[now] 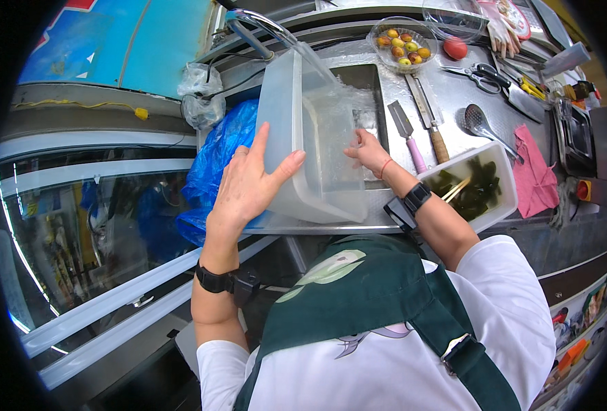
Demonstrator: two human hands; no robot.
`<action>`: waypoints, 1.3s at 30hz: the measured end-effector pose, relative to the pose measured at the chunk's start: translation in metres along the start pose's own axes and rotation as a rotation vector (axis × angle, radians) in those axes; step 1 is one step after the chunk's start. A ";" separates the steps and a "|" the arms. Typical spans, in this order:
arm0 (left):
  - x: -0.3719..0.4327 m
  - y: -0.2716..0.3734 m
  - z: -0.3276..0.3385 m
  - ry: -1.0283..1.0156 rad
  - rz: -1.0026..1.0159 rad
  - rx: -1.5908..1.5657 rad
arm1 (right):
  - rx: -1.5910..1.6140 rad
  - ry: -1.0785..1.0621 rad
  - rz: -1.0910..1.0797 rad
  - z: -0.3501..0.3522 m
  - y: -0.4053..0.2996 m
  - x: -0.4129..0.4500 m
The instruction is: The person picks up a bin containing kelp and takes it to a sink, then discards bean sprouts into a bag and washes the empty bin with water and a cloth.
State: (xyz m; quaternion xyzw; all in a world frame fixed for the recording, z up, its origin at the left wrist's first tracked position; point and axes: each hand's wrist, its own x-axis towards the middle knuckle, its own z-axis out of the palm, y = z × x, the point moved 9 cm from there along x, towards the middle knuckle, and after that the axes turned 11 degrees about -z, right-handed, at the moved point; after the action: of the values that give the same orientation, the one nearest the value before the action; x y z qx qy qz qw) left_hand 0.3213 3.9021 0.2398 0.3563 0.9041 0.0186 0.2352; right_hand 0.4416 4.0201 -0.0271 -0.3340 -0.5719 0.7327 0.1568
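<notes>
A large translucent plastic tub (329,190) is tilted over the metal sink (377,92) in front of me. My left hand (249,187) lies against the tub's left side, fingers spread and thumb across its edge. On the opposite side, the fingers of my right hand (370,154) curl at the tub's right wall; some fingertips show blurred through the plastic. Water splashes in the sink behind the tub, below the curved chrome faucet (262,25). A blue plastic bag (216,154) is bunched beyond my left hand.
Right of the sink lie a pink-handled knife (411,149) and a wooden-handled tool (437,138). A white container (506,169) holds dark green strips in liquid. Farther off are scissors (481,79), a slotted spoon (481,123), a pink cloth (534,174) and a fruit bowl (380,56).
</notes>
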 end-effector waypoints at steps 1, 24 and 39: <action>-0.001 -0.001 0.000 -0.001 -0.001 -0.003 | -0.072 0.017 -0.011 -0.004 -0.006 -0.010; -0.006 -0.018 -0.037 0.011 0.269 -0.895 | 0.689 -0.338 0.103 0.003 -0.082 -0.063; 0.003 -0.092 0.144 -0.666 -0.011 -1.430 | -0.913 0.124 -0.537 -0.055 -0.169 -0.035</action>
State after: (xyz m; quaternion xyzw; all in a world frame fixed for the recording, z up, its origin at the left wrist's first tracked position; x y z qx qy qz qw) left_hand 0.3242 3.8156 0.0917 0.1010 0.5567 0.4866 0.6657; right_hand 0.4779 4.0887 0.1361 -0.2528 -0.8876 0.3219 0.2112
